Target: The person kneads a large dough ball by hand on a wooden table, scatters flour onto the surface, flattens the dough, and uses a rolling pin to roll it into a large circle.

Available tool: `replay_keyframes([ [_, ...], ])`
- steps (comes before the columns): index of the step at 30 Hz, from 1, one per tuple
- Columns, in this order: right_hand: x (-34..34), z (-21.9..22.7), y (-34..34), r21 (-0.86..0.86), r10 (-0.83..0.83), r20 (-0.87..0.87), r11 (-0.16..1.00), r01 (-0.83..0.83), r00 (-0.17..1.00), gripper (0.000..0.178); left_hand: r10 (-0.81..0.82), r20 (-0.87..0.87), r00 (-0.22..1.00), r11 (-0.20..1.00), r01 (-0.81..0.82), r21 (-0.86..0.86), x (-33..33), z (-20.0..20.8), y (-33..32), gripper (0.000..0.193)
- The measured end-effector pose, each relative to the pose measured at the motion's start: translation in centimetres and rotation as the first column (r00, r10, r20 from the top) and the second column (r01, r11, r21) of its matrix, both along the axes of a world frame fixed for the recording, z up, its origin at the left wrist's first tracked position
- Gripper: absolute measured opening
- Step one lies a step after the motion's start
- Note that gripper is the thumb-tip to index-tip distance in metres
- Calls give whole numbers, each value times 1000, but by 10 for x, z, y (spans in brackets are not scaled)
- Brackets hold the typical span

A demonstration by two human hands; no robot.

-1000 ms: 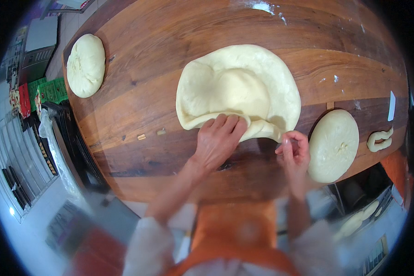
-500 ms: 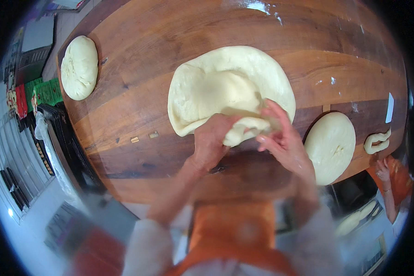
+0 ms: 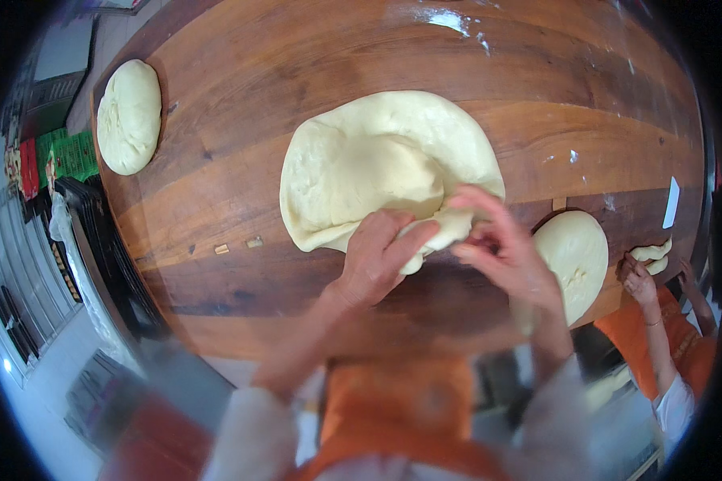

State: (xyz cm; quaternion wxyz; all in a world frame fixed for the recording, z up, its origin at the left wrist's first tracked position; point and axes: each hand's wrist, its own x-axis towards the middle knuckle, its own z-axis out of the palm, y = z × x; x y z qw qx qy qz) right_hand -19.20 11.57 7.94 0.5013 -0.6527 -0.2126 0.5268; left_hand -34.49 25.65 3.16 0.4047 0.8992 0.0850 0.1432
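A large pale sheet of dough (image 3: 309,164) lies on the wooden table in front of me, with a smooth, yellower mound (image 3: 385,172) in its middle. My left hand (image 3: 375,252) grips the near edge of the sheet, thumb on top, where the edge is gathered into a thick fold. At the right end of this fold, my right hand (image 3: 509,248) curls around the dough, its fingertips partly hidden and slightly blurred.
Round dough pieces rest at the far left (image 3: 130,116) and to the right (image 3: 573,260). A white strip (image 3: 671,202) lies near the right edge. There, another person's hand (image 3: 640,282) touches a small dough strip (image 3: 654,252). Black trays (image 3: 104,240) stand left of the table.
The gathered edge has turned from an open loop into a tighter fold between my hands. At the right, the other person has come closer and reached the small dough strip.
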Motion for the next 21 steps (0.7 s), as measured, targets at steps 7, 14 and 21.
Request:
replay_keyframes([
  [7,18,-39,-11,-112,202,700,978,-174,685,34,80,-35,996,997,-80,-5,25,12,-13,59],
  [14,32,7,33,-54,388,58,921,-385,920,41,188,-103,977,981,-192,-28,12,5,-3,52],
  [21,54,-34,23,-229,284,631,957,-176,722,29,354,-156,922,930,-365,-48,42,24,-7,45],
])
